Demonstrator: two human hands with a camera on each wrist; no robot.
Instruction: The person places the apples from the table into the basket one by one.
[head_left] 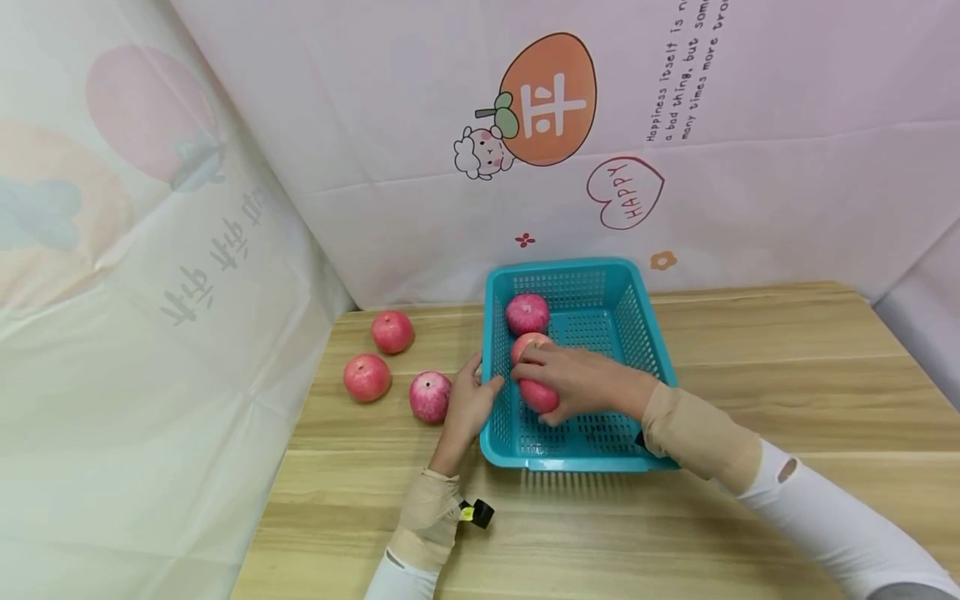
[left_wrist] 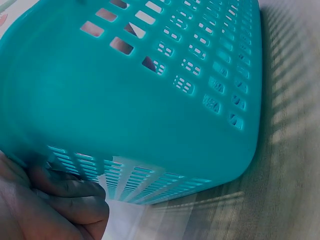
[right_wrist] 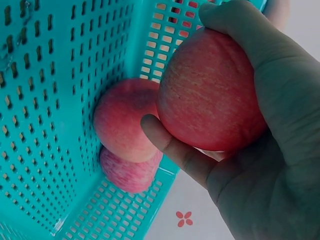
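A red apple (head_left: pixel 538 397) is held in my right hand (head_left: pixel 581 379), inside the turquoise plastic basket (head_left: pixel 600 464). In the right wrist view the thumb and fingers wrap around this apple (right_wrist: pixel 212 92), above the basket's floor. Two more apples lie along the basket's left wall: a pinkish-red apple (right_wrist: pixel 127 117) and a darker, streaked apple (head_left: pixel 527 314) at the back. My left hand (head_left: pixel 467 408) grips the basket's left rim, thumb at the edge. From the left wrist view, its curled fingers (left_wrist: pixel 75 200) show against the outside of the basket.
Left of the basket, on the wooden table (head_left: pixel 360 508), lie a streaked apple (head_left: pixel 431 397) close beside my left hand and two red apples, one nearer (head_left: pixel 367 377) and one farther back (head_left: pixel 392 332). A printed white cloth (head_left: pixel 405 225) hangs behind the table.
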